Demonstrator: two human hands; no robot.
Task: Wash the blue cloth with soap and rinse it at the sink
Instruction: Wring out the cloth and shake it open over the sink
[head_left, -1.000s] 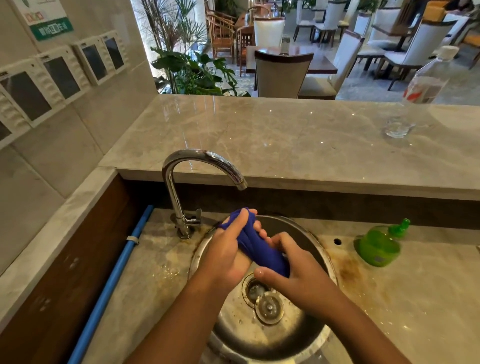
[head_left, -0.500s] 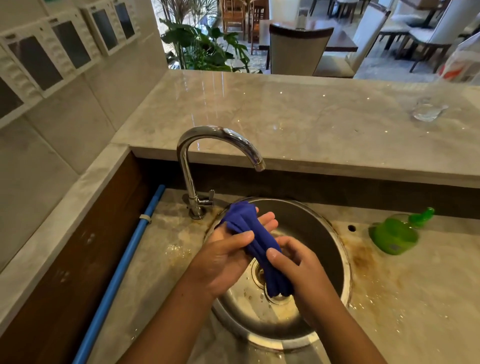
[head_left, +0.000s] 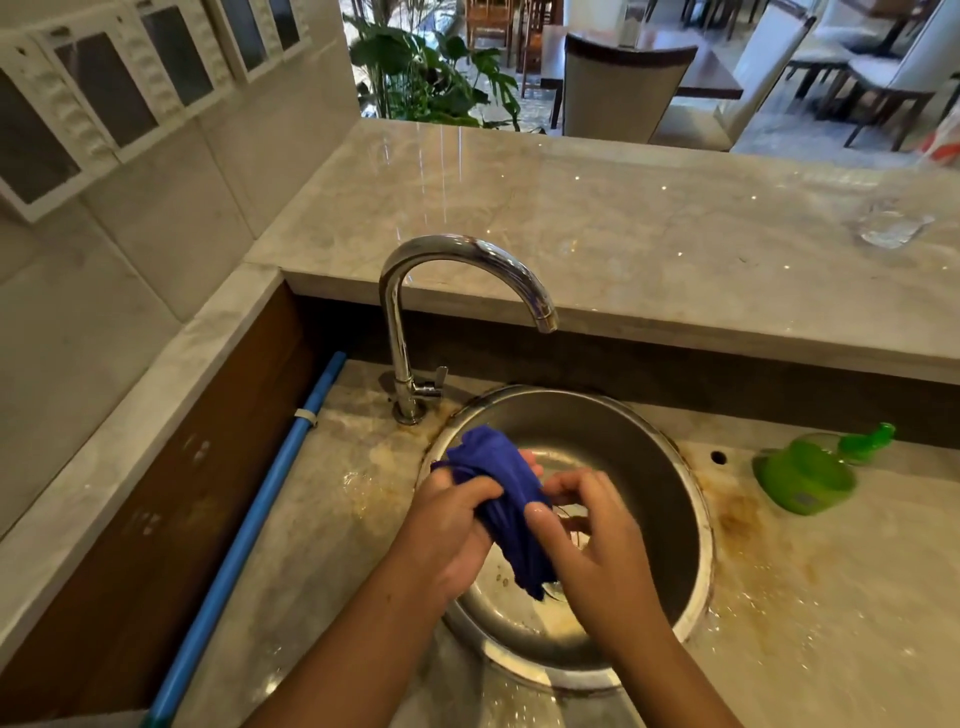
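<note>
A bunched, wet blue cloth (head_left: 506, 486) hangs over the round steel sink (head_left: 623, 431). My left hand (head_left: 447, 530) grips its upper part with fingers curled over it. My right hand (head_left: 592, 540) holds the lower part from the right, thumb pressed on the cloth and fingers curled. The cloth's lower end dangles between my wrists above the basin. A chrome faucet (head_left: 457, 275) arches over the back of the sink; no water runs from its spout. A green soap bottle (head_left: 810, 475) lies on its side on the counter, right of the sink.
A raised marble ledge (head_left: 597, 223) runs behind the sink, with a clear glass (head_left: 891, 228) at its right. A blue pipe (head_left: 249, 525) lies along the wooden wall at left. The counter (head_left: 831, 597) around the sink is wet and stained. Chairs and plants stand beyond.
The view tipped downward. Both hands slid lower and left over the basin while working the cloth; my left fingers now curl over its top and my right hand has shifted along it.
</note>
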